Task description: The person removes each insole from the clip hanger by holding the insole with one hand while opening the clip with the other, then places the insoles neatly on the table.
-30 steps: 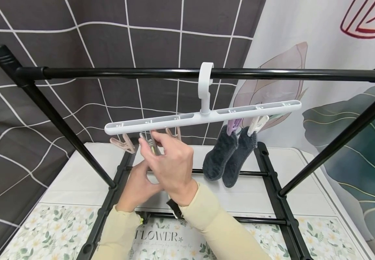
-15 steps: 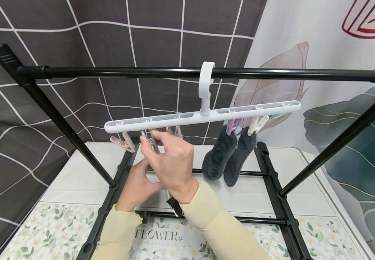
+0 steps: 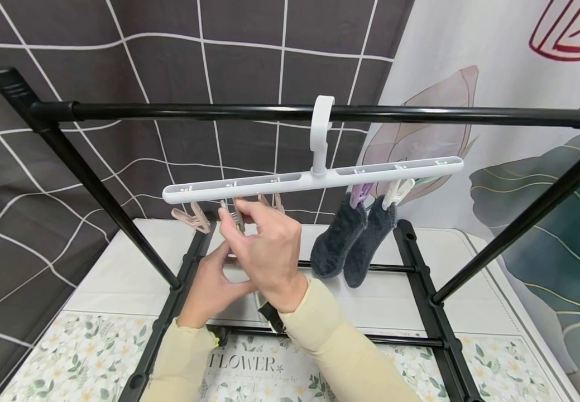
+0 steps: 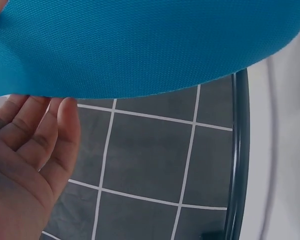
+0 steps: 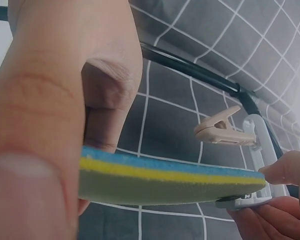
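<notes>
A white clip hanger [image 3: 315, 180] hangs from the black rail, its left end lower. My right hand [image 3: 269, 251] pinches a greyish clip [image 3: 238, 219] under its left half. My left hand [image 3: 214, 290] is lower and to the left, mostly behind the right in the head view. It holds a layered insole [image 5: 170, 182], blue mesh [image 4: 145, 45] on one side, yellow in the middle and grey-green on the other. The insole's far end meets the clip in the right wrist view; whether the clip bites on it I cannot tell.
A beige clip [image 3: 192, 218] hangs at the hanger's left end. Two dark fuzzy socks [image 3: 340, 237] hang from purple and white clips on the right. The black rack's rail [image 3: 194, 112] and slanted posts frame the hands. A flowered mat [image 3: 89, 346] lies below.
Both hands stay almost in place; the right hand and the pinched clip shift very slightly rightward. The socks sway a little to the left.
</notes>
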`<action>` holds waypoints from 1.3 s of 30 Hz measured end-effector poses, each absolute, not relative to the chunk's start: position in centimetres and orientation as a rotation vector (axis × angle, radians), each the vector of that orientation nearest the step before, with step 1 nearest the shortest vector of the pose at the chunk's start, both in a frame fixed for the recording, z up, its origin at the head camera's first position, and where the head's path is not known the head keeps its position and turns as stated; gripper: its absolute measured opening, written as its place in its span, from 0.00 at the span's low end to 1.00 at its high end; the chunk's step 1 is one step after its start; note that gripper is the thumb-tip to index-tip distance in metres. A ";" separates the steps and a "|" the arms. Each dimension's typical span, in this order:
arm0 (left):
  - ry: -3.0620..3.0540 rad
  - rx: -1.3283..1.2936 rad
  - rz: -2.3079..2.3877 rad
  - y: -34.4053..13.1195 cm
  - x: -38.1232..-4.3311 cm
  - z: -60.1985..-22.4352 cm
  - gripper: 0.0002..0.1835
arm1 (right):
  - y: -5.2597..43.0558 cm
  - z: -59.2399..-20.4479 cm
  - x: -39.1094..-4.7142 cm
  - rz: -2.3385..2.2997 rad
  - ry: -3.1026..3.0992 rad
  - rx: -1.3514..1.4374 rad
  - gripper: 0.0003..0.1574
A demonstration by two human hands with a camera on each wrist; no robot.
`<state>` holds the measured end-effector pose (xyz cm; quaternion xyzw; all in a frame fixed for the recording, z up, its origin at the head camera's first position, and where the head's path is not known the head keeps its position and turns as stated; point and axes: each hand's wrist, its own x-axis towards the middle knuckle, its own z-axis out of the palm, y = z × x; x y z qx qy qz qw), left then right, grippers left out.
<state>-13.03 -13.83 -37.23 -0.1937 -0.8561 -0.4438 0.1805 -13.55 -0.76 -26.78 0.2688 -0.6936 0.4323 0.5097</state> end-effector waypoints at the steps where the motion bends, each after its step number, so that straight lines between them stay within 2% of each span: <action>1: -2.421 -0.543 -1.264 -13.8 -13.0 -37.2 0.37 | -0.7 -26.8 -13.6 1.044 -1.671 0.648 0.07; 39: -2.486 -0.544 -1.172 -14.8 -12.2 -37.4 0.39 | 0.0 -25.9 -13.3 1.058 -1.682 0.677 0.09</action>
